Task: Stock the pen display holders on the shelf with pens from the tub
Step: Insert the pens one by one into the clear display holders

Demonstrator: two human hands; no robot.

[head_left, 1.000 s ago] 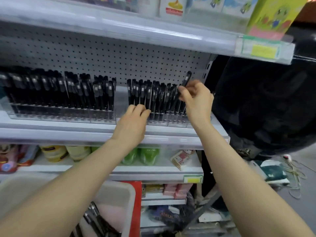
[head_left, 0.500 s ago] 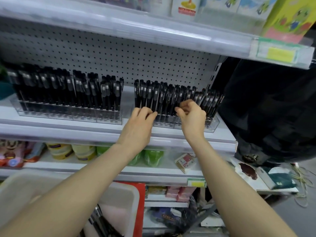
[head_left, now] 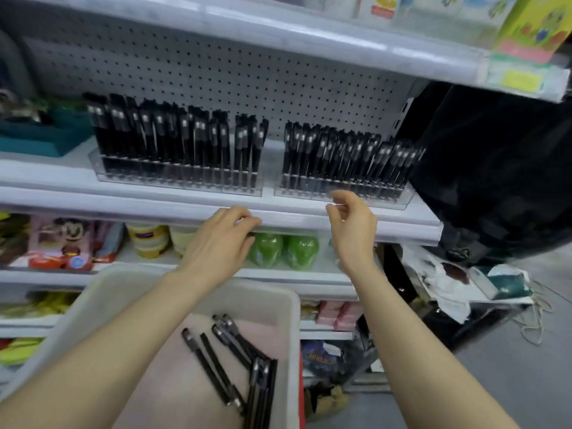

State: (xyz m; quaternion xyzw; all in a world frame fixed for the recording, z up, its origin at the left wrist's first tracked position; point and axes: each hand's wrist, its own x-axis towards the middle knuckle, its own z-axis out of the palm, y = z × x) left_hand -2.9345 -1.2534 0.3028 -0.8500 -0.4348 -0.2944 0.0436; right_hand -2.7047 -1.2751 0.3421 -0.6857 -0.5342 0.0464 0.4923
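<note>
Head view: both hands are empty, the left hand with fingers relaxed at the shelf lip, the right hand loosely curled just below the right pen holder. Loose pens lie in the tub beneath both wrists. They look light, stiff and probably slick, best pinched mid-barrel.

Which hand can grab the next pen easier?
Probably the left hand: empty, it sits above the tub, near the loose pens. The right hand is out past the tub's rim.
</note>
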